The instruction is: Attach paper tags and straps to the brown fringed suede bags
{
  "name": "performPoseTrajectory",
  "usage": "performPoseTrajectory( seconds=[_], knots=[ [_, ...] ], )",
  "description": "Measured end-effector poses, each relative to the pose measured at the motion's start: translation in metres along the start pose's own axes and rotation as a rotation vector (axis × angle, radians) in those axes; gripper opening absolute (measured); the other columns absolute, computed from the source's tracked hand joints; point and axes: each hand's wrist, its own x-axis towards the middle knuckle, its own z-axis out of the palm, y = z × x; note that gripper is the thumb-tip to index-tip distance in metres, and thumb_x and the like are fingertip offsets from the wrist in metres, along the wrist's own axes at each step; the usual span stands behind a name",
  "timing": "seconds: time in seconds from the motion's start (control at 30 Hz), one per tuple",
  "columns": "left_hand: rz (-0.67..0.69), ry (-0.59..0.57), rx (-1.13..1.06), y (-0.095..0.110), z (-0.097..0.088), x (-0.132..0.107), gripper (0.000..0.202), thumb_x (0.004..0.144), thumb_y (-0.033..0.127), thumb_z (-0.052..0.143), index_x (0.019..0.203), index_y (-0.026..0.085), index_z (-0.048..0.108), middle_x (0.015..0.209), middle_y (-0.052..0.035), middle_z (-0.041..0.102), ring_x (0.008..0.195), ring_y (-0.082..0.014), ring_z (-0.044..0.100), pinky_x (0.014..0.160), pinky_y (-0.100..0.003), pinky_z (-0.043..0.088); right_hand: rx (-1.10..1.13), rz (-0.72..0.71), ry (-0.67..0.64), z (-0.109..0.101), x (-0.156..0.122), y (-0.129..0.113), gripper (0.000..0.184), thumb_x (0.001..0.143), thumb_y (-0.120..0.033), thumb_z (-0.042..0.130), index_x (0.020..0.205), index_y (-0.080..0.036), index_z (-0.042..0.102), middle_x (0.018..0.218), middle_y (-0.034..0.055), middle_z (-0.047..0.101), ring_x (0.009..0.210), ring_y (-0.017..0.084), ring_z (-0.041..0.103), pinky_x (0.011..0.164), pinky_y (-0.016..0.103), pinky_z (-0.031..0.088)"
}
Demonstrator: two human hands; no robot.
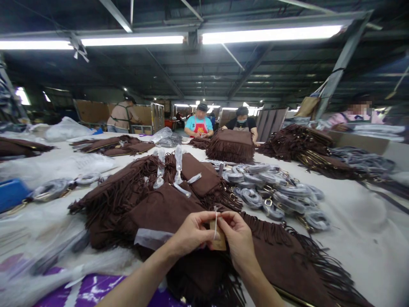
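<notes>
My left hand and my right hand meet over a brown fringed suede bag lying in front of me. Together they pinch a small tan paper tag with a thin white string looped up from it. The fingers of both hands are closed on the tag and string. More brown fringed bags are piled just behind my hands.
Coiled straps wrapped in plastic lie heaped to the right. A blue tray and plastic bags sit at the left, purple packaging at the near edge. Several people work at the far side of the white table.
</notes>
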Motion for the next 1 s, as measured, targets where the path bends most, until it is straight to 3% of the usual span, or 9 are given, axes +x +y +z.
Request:
performPoseTrajectory(
  seconds=[0.1, 0.2, 0.37, 0.5, 0.57, 0.67, 0.73, 0.83, 1.0],
  knots=[
    [0.194, -0.032, 0.302, 0.008, 0.007, -0.006, 0.039, 0.063, 0.005, 0.065, 0.100, 0.016, 0.070, 0.097, -0.0032, 0.068, 0.078, -0.0145, 0.063, 0.058, -0.019, 0.045, 0.049, 0.018, 0.058, 0.001, 0.000, 0.003, 0.040, 0.052, -0.039, 0.089, 0.072, -0.019, 0.060, 0.062, -0.0044, 0.064, 0.055, 0.012, 0.056, 0.050, 0.020, 0.046],
    [0.323, -0.005, 0.477, 0.015, 0.011, -0.009, 0.031, 0.065, 0.004, 0.065, 0.092, 0.017, 0.070, 0.105, -0.0044, 0.066, 0.098, -0.0190, 0.059, 0.074, -0.021, 0.047, 0.104, 0.048, 0.093, 0.001, 0.000, 0.004, 0.044, 0.048, -0.040, 0.090, 0.069, -0.020, 0.056, 0.060, -0.0067, 0.061, 0.054, 0.011, 0.056, 0.049, 0.020, 0.046],
    [0.374, 0.111, 0.528, 0.007, 0.018, -0.007, 0.035, 0.061, 0.001, 0.061, 0.092, 0.017, 0.069, 0.104, -0.0053, 0.065, 0.098, -0.0190, 0.058, 0.085, -0.026, 0.046, 0.172, 0.098, 0.094, 0.004, -0.004, 0.001, 0.050, 0.043, -0.042, 0.091, 0.067, -0.021, 0.053, 0.058, -0.0072, 0.059, 0.052, 0.012, 0.056, 0.047, 0.021, 0.048],
    [0.309, 0.236, 0.477, -0.004, 0.013, 0.000, 0.033, 0.062, 0.002, 0.053, 0.089, 0.016, 0.065, 0.087, -0.0027, 0.063, 0.082, -0.0164, 0.059, 0.072, -0.024, 0.047, 0.147, 0.142, -0.047, 0.004, -0.007, -0.007, 0.047, 0.047, -0.041, 0.093, 0.070, -0.018, 0.058, 0.066, -0.0033, 0.064, 0.063, 0.014, 0.062, 0.057, 0.023, 0.055],
    [0.273, 0.278, 0.489, 0.001, 0.002, 0.003, 0.031, 0.063, 0.002, 0.050, 0.086, 0.016, 0.064, 0.084, -0.0021, 0.063, 0.078, -0.0156, 0.058, 0.069, -0.024, 0.047, 0.093, 0.174, -0.132, 0.004, -0.007, -0.009, 0.047, 0.052, -0.044, 0.091, 0.078, -0.017, 0.063, 0.072, -0.0017, 0.068, 0.071, 0.014, 0.065, 0.066, 0.024, 0.057],
    [0.402, 0.380, 0.612, 0.023, -0.024, 0.005, 0.031, 0.064, 0.000, 0.044, 0.081, 0.017, 0.063, 0.093, -0.0031, 0.066, 0.090, -0.0167, 0.060, 0.083, -0.028, 0.048, 0.024, 0.198, -0.204, 0.002, -0.007, -0.007, 0.052, 0.054, -0.046, 0.090, 0.089, -0.016, 0.066, 0.075, -0.0007, 0.070, 0.073, 0.013, 0.067, 0.070, 0.021, 0.057],
    [0.479, 0.418, 0.694, 0.041, -0.045, 0.003, 0.033, 0.066, 0.000, 0.042, 0.083, 0.018, 0.064, 0.099, -0.0031, 0.067, 0.097, -0.0172, 0.061, 0.091, -0.031, 0.047, 0.025, 0.201, -0.220, 0.000, -0.006, -0.006, 0.052, 0.053, -0.044, 0.090, 0.090, -0.017, 0.067, 0.078, 0.0001, 0.071, 0.076, 0.013, 0.068, 0.070, 0.020, 0.056],
    [0.482, 0.404, 0.808, 0.058, -0.075, -0.004, 0.038, 0.066, 0.000, 0.041, 0.087, 0.019, 0.066, 0.106, -0.0029, 0.067, 0.101, -0.0171, 0.062, 0.092, -0.031, 0.048, 0.078, 0.233, -0.194, -0.004, -0.003, -0.006, 0.051, 0.051, -0.042, 0.091, 0.088, -0.017, 0.068, 0.081, 0.0015, 0.072, 0.081, 0.015, 0.070, 0.073, 0.021, 0.058],
    [0.427, 0.408, 0.984, 0.047, -0.101, -0.020, 0.040, 0.065, 0.000, 0.041, 0.088, 0.018, 0.069, 0.106, -0.0047, 0.067, 0.102, -0.0184, 0.062, 0.095, -0.033, 0.049, 0.111, 0.262, -0.211, -0.008, -0.001, -0.014, 0.050, 0.047, -0.040, 0.094, 0.083, -0.016, 0.068, 0.081, 0.0038, 0.073, 0.082, 0.018, 0.071, 0.072, 0.023, 0.059]
  ],
)
